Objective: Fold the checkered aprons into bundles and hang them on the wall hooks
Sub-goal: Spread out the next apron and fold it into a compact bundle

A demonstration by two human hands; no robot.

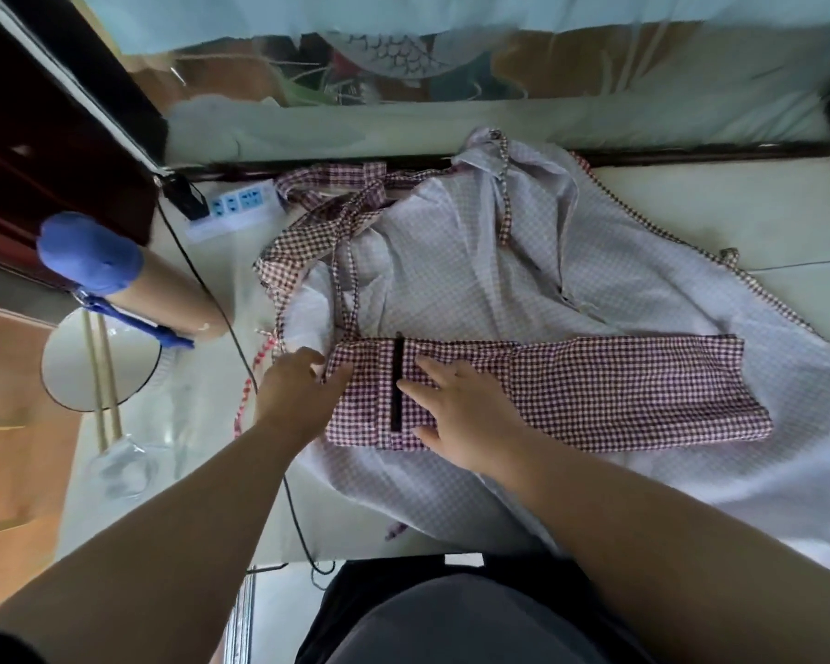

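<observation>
- At nine o'clock in the view, a cardboard tube (164,299) with a blue cap lies on the pale table (739,208). Just below it, towards eight o'clock, is a round white dish (68,366) with a pair of chopsticks (100,376) across it.
- At about eleven o'clock a white power strip (236,203) lies by the table's far edge, and a thin black cable (221,309) runs from there down past my left wrist.
- My left hand (293,395) is just left of centre, seen from the back, fingers reaching forward and a little bent. The fingertips meet the left end of the folded band. I cannot tell whether they pinch the cloth or only touch it.
- The checkered apron (475,261) is spread across the table from the centre out to three o'clock, its paler side facing up. Its straps (336,203) are bunched at twelve o'clock.
- The apron's near edge is turned over into a folded band (643,395) of dark red and white checks, running from centre towards three o'clock. A short black strip (397,383) crosses it near its left end.
- My right hand (461,414) lies flat on the band just right of the black strip, palm down, fingers straight and spread, pressing the cloth.
- My two hands are apart, with the black strip between them.
</observation>
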